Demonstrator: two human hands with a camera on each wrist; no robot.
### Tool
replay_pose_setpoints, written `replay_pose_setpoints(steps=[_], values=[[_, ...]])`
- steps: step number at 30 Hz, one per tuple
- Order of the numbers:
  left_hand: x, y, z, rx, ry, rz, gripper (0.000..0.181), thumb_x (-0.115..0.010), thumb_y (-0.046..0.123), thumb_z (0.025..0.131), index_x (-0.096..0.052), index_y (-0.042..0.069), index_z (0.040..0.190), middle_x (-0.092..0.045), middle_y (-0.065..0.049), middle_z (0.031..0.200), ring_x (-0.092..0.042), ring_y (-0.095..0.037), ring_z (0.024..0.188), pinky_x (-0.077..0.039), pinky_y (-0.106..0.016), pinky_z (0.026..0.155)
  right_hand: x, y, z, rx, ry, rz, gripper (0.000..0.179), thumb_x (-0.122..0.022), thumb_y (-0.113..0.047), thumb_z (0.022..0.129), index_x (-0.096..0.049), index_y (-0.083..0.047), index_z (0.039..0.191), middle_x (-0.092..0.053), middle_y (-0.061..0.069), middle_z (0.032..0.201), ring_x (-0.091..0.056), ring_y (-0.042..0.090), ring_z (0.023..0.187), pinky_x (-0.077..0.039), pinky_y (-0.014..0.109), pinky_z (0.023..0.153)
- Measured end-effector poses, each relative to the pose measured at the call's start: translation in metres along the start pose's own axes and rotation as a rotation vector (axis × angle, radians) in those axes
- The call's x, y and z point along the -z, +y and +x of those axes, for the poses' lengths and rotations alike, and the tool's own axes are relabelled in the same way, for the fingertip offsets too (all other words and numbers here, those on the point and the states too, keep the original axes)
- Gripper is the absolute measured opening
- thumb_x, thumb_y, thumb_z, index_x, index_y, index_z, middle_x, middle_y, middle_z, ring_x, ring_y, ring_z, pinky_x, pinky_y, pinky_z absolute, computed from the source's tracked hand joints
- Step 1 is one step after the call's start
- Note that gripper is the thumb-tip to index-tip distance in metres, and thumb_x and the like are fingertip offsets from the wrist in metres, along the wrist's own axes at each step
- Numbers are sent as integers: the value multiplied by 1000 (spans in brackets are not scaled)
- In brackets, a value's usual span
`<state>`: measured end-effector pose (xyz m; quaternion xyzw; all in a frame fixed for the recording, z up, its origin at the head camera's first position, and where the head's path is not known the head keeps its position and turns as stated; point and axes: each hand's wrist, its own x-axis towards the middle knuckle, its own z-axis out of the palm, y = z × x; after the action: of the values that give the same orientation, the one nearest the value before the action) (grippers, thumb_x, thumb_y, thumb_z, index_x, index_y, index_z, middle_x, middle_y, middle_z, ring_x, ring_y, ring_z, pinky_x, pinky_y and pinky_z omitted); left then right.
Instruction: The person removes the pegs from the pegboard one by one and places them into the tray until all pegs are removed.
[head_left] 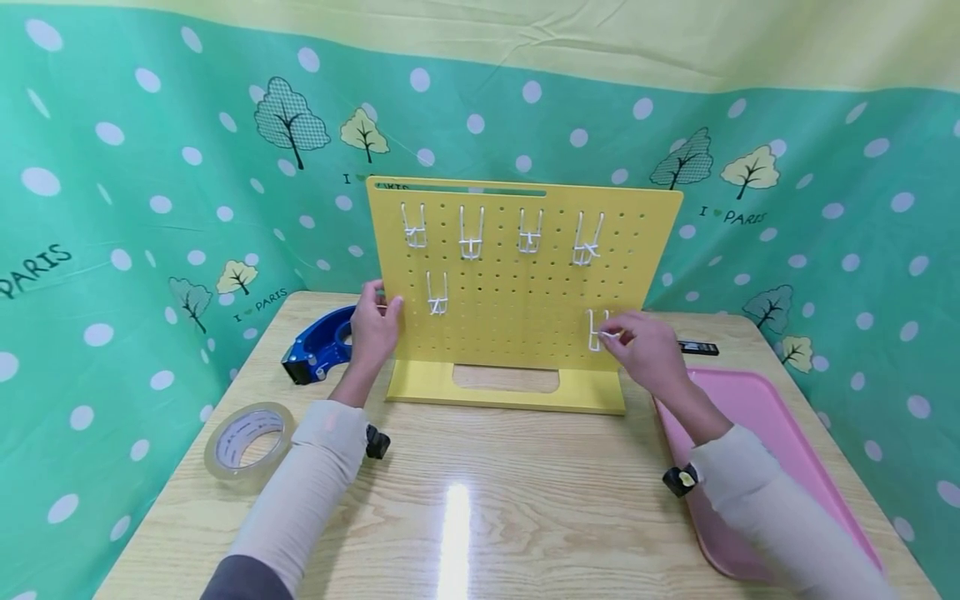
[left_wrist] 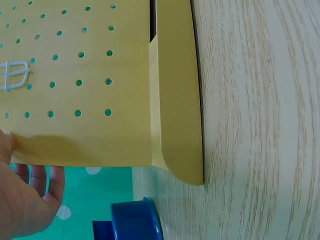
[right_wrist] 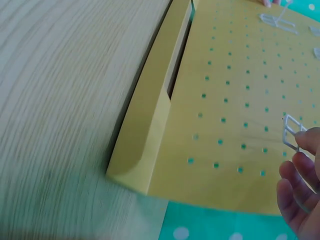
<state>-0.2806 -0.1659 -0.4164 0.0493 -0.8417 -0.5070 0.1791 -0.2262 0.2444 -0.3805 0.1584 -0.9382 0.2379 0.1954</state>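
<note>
A yellow pegboard (head_left: 517,312) stands upright on its base on the table. My left hand (head_left: 375,329) grips its left edge, thumb on the front face and fingers behind, as the left wrist view also shows. At the board's lower right, my right hand (head_left: 648,350) pinches a white wire hook (right_wrist: 290,132) between thumb and fingertips, the hook right against the board face. Several more white hooks hang on the board: a row along the top, including one hook (head_left: 471,237) left of the middle, and a single lower hook (head_left: 437,300) at the left.
A blue tape dispenser (head_left: 318,346) lies left of the board, with a roll of clear tape (head_left: 220,450) nearer me. On the right is a pink tray (head_left: 738,400), partly under my right forearm. Behind it lies a small black object (head_left: 699,347). A green dotted curtain (head_left: 480,125) surrounds the table.
</note>
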Motion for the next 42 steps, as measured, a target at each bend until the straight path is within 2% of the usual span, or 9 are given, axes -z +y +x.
replay_pose_setpoints(steps=[5, 10, 17, 23, 30, 35, 42], values=[[0, -1, 0, -1, -1, 2, 34, -53, 27, 106, -49, 13, 137, -64, -17, 111, -63, -33, 99, -55, -45, 81, 12, 18, -5, -4, -14, -19, 5, -77, -13, 90, -77, -11, 95, -75, 9, 92, -68, 24, 75, -51, 28, 61], [0, -1, 0, -6, -2, -3, 34, -53, 27, 106, -49, 12, 136, -64, -17, 111, -63, -33, 99, -55, -45, 80, 27, 38, -10, -35, -97, -62, 8, -75, -14, 91, -78, -11, 98, -77, 9, 92, -68, 22, 76, -51, 30, 65], [0, -1, 0, -4, -5, -3, 34, -53, 27, 106, -49, 13, 136, -64, -17, 111, -62, -33, 99, -55, -44, 80, 53, 61, -18, -112, -210, -45, 13, -72, -15, 93, -77, -9, 104, -76, 15, 99, -69, 27, 86, -54, 32, 72], [1, -2, 0, -6, -1, -2, 34, -53, 27, 106, -49, 12, 136, -63, -17, 112, -63, -33, 100, -55, -45, 80, 69, 85, -24, -111, -252, -43, 11, -72, -14, 94, -77, -9, 103, -76, 13, 99, -68, 24, 87, -52, 24, 69], [0, -1, 0, -6, -8, -5, 34, -53, 28, 106, -49, 12, 136, -64, -17, 112, -62, -33, 99, -54, -43, 79, 79, 120, -33, -122, -253, -48, 13, -74, -17, 93, -77, -9, 103, -75, 11, 94, -63, 6, 76, -51, 22, 62], [0, -1, 0, -1, -6, -1, 34, -53, 27, 106, -49, 12, 136, -64, -17, 112, -63, -33, 99, -54, -43, 78, 84, 142, -39, -153, -319, -71, 13, -71, -19, 95, -76, -10, 104, -75, 9, 94, -65, 12, 79, -51, 24, 64], [0, -1, 1, -5, -3, 0, 33, -53, 27, 106, -49, 12, 135, -64, -17, 112, -63, -33, 98, -54, -43, 78, 85, 162, -48, -143, -385, -81, 13, -71, -18, 95, -75, -9, 103, -75, 8, 93, -66, 16, 81, -52, 24, 65]])
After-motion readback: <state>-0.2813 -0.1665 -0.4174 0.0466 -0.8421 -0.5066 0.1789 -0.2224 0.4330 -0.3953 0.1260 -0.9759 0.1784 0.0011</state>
